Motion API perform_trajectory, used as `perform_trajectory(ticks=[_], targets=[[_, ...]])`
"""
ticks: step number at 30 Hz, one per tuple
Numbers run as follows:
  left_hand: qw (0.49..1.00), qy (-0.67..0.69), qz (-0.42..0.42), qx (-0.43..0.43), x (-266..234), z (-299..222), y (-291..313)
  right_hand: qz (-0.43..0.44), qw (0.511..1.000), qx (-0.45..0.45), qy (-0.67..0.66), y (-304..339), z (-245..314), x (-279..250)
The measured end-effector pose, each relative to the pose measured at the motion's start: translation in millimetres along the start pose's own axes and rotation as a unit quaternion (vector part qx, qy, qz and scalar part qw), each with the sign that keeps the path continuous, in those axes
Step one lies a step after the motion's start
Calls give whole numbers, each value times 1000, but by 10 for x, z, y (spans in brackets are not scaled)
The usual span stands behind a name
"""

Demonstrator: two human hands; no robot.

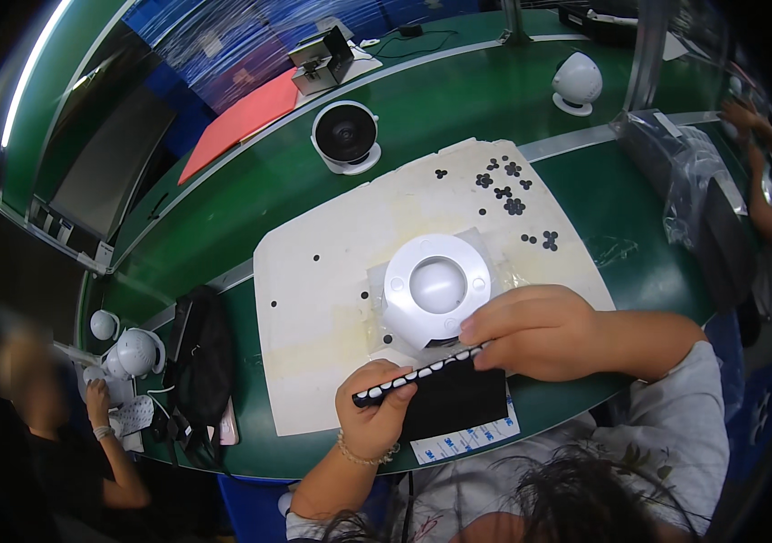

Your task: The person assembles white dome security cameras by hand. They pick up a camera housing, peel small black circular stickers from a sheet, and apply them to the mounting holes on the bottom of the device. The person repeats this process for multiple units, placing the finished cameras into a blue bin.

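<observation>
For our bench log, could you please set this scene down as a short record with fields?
Left hand: grips one end of a narrow black strip with white oval spots
Right hand: pinches the strip's other end
Nearest piece: round white plastic part with a domed centre
Board beneath: flat cream board
Loose bits: small round black discs, most toward the board's far right
Behind the board: round white device with a black front

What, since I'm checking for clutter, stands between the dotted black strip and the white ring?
Only the right hand, its fingertips between the right end of the dotted black strip and the white ring's lower right edge. No loose object is visible there.
</observation>
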State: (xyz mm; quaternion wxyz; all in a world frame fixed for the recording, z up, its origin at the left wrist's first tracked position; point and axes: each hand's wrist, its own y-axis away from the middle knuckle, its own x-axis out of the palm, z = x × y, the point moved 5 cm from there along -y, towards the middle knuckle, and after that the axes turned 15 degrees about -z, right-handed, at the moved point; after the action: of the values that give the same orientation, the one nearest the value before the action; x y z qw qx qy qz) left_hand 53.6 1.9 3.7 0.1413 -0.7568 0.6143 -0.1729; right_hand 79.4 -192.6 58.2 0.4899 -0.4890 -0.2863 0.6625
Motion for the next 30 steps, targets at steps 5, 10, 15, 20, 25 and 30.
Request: perform_trajectory(ticks=[5,10,15,20,25,30], targets=[[999,1,-36,-22,-40,-18,3,-27,993,93,-71,-117,-58,-156],[998,-2,-57,-31,-50,-20,18,-9,996,72,61,-100,-16,-138],[994,-9,-86,-59,-81,33,35,22,990,-47,130,-29,2,-55],[997,-10,-65,-51,-60,19,19,9,995,48,91,-61,-79,-47],[997,-16,-66,-45,-55,15,16,-3,995,21,97,-22,-101,-27],[995,-30,-76,-63,-98,32,31,60,996,5,67,-57,-122,-83]])
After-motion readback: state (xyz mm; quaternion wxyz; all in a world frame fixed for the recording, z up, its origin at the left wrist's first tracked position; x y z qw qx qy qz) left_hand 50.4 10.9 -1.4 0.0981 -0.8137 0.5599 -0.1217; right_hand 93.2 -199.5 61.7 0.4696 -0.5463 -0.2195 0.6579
